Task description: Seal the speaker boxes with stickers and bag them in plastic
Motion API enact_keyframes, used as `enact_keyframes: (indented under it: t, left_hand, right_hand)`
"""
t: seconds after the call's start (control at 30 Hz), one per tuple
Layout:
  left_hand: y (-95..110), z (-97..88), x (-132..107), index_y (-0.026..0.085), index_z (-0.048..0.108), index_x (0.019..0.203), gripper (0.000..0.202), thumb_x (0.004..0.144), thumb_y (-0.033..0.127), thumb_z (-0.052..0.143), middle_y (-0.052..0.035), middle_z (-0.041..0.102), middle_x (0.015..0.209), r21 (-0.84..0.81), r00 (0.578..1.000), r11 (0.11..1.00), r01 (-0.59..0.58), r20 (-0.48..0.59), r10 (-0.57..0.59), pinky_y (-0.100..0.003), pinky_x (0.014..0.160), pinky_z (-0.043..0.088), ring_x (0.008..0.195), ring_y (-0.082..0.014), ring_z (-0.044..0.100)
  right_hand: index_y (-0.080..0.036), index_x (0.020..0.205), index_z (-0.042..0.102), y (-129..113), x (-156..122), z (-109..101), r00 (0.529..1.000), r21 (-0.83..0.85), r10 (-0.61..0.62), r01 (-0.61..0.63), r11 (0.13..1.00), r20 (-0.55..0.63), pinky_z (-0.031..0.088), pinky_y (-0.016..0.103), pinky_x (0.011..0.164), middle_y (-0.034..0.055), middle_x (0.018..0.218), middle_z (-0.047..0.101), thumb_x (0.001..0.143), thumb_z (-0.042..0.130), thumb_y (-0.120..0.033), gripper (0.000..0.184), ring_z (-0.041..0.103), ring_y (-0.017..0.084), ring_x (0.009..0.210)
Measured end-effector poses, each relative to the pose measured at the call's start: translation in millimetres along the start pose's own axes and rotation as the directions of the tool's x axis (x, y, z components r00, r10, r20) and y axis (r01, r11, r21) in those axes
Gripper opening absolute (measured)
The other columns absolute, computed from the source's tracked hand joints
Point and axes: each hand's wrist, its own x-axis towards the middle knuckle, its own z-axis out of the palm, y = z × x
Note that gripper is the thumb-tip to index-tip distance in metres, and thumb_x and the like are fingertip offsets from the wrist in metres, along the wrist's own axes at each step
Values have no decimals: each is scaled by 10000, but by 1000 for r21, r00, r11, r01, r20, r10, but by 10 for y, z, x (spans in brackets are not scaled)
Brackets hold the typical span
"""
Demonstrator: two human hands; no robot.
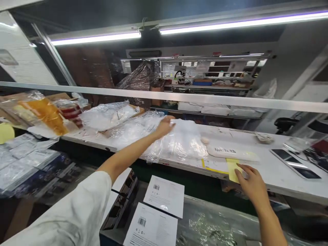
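My left hand (164, 127) reaches out over the workbench, its fingers curled together at the upper edge of a clear plastic bag (183, 140). That bag lies in a layered pile of similar bags with a whitish sheen. More clear plastic bags (133, 128) spread out to its left. Close to the bench's front edge, my right hand (252, 182) pinches a yellow paper slip (232, 169) between thumb and fingers. Just behind the slip lies a long white packet (232, 153) with handwriting on it. A yellow-edged sheet (214, 165) sits partly under the slip.
Below the bench are white boxes with barcodes (164, 194), and more wrapped boxes (28, 160) stand at left. A tablet-like device (294, 163) rests on the bench's right side. A metal rail (159, 95) crosses above the bench. An orange plastic-wrapped packet (47, 112) lies far left.
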Motion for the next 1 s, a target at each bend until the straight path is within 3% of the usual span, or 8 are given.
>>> enact_keyframes:
  t: [0.13,0.27,0.5,0.6,0.67,0.8,0.9,1.0]
  left_hand:
    - [-1232,-766,-202,59,641,1222,515,882,439,718,-223,722,1181,66,955,954,291,-70,-287,-495,1142,409,1318,-370,594]
    - [-1856,-1076,-453,89,699,986,374,862,441,721,-101,720,827,80,916,913,399,9,-401,-385,995,498,1042,-282,686]
    - [-2082,-1666,-494,125,725,1177,287,1009,277,550,-153,689,1317,172,993,981,94,-92,-79,-373,1066,461,1219,-283,614]
    - [-2076,-1929,-479,151,727,1202,310,1026,332,547,-125,718,1276,142,998,990,20,-59,-12,-367,1052,468,1172,-274,644]
    - [-2080,-2089,-498,155,742,1147,303,1020,367,566,-124,752,1186,76,999,997,-7,-41,10,-365,1018,486,1117,-280,671]
    - [-2181,-2353,-748,188,627,1361,500,952,472,671,-112,731,1249,-255,1000,967,-22,-12,19,-356,1004,506,1146,-273,677]
    - [-2266,-2369,-1123,234,319,1626,940,865,585,745,-157,606,1476,-511,985,860,24,158,66,-348,972,546,1212,-273,669]
    - [-2304,-2273,-1447,201,416,1572,891,823,464,819,-180,680,1370,-595,946,800,71,294,135,-369,957,570,1141,-280,717]
  right_hand:
    - [-223,1051,787,-436,-268,-114,988,168,100,-79,983,-120,529,538,982,122,1190,721,813,513,-611,532,689,354,1065]
    - [-233,986,763,-1408,-419,-80,992,336,-55,89,938,-111,539,463,948,94,1082,740,880,559,-524,371,687,299,990]
    - [-247,1381,627,-3668,-422,462,825,420,-565,518,745,-17,424,487,1181,128,1438,624,960,600,-472,479,549,306,1376]
    - [-191,1669,212,-4638,-303,905,787,308,-598,537,785,151,319,559,1242,183,1721,277,857,733,-557,1032,296,362,1571]
    - [-136,1671,188,-5125,-206,1167,819,158,-532,508,847,215,312,571,1227,225,1704,297,899,701,-460,982,327,389,1549]
    - [-152,1441,575,-5575,-95,1280,905,-63,-385,401,914,180,440,444,1099,181,1394,666,965,434,-139,497,611,332,1278]
    - [-160,1377,614,-5699,-122,1039,961,-171,-270,277,946,62,494,444,993,185,1193,735,959,439,-170,453,673,345,1124]
    - [-113,1379,582,-5830,-194,707,965,-232,-261,257,938,11,518,470,928,197,1056,743,934,499,-184,458,696,357,1010]
